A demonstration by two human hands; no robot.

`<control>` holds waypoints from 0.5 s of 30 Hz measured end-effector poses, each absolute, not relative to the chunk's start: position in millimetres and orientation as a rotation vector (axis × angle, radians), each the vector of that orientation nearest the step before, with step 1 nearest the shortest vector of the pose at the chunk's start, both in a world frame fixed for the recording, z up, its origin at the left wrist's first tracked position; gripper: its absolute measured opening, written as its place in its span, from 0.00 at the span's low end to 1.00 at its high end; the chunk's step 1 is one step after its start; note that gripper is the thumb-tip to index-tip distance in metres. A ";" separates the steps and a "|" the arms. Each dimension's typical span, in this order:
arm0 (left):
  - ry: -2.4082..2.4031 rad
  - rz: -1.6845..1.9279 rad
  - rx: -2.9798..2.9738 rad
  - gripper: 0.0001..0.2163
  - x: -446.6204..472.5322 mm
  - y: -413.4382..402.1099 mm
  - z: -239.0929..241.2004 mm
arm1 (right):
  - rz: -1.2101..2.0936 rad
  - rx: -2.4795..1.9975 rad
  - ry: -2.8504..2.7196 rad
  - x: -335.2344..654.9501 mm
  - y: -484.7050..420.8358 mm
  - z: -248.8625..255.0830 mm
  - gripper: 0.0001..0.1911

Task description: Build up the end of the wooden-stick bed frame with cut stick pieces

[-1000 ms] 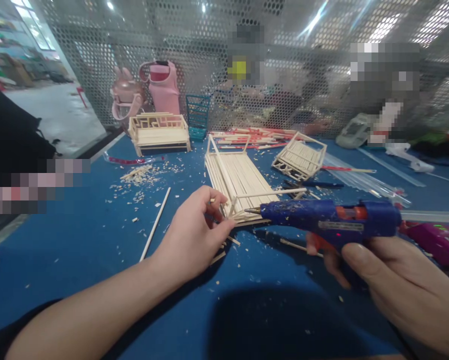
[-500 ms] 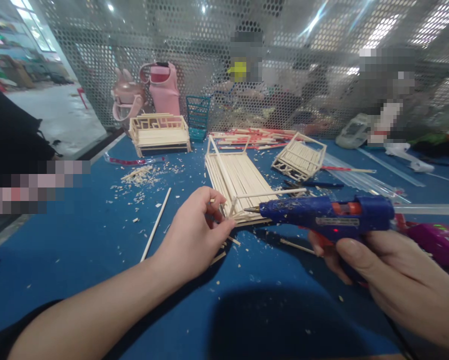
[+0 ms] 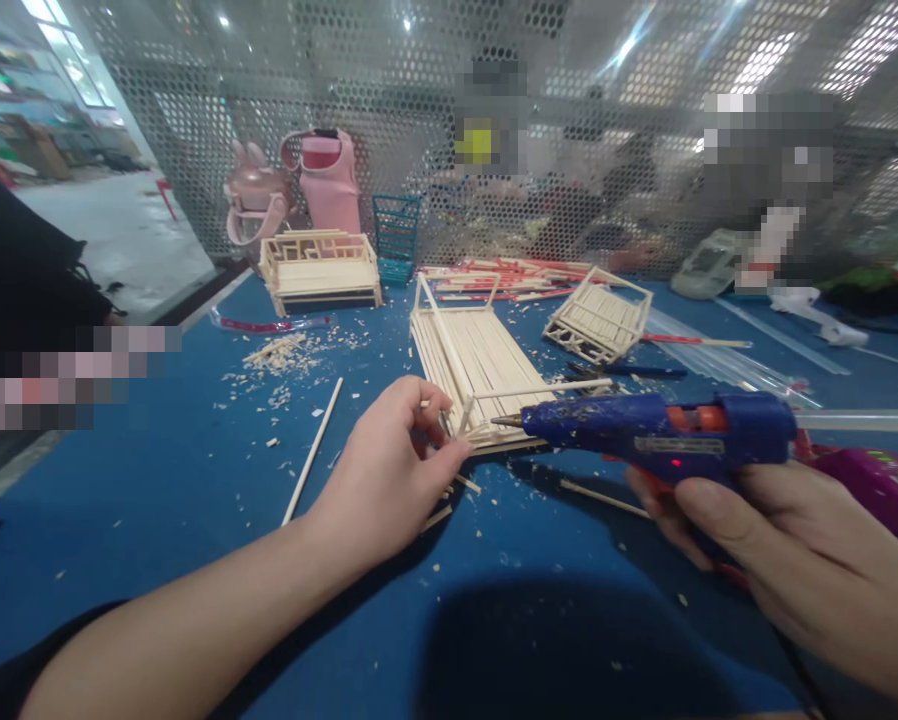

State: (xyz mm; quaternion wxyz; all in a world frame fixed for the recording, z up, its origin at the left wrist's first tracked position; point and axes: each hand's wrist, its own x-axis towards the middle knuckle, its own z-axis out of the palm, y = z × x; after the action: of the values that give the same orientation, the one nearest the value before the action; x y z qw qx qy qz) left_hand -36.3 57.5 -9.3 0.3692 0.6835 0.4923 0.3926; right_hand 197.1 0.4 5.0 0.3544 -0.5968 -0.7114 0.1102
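My left hand [image 3: 389,470] pinches the near corner of a flat wooden stick frame [image 3: 471,355] lying on the blue table [image 3: 156,500]. My right hand [image 3: 786,560] grips a blue hot glue gun [image 3: 659,430] by its handle. The gun's metal tip points left and sits right at the frame's near corner, close to my left fingertips. A thin upright stick rises from that corner.
A finished stick bench [image 3: 320,268] stands at the back left, a smaller stick box [image 3: 599,315] at the back right. Loose sticks [image 3: 312,450], wood scraps, glue sticks, a magenta tool [image 3: 876,485] and pink bottles [image 3: 329,180] lie around. People sit behind a perforated metal screen.
The glue gun has dropped slightly and edged a little left towards the frame corner. My left hand has kept its pinch in the same place.
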 end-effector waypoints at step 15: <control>1.260 1.012 1.742 0.09 -36.1 58.2 -9.4 | 0.272 -1.487 -1.878 191.4 5.9 9.6 0.25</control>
State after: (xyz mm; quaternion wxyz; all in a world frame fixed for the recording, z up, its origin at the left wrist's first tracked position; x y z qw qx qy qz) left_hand -36.1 58.2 -9.4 0.3734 0.6801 0.4918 0.3953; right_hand 191.4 5.9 9.6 0.3573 -0.5760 -0.7277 0.1052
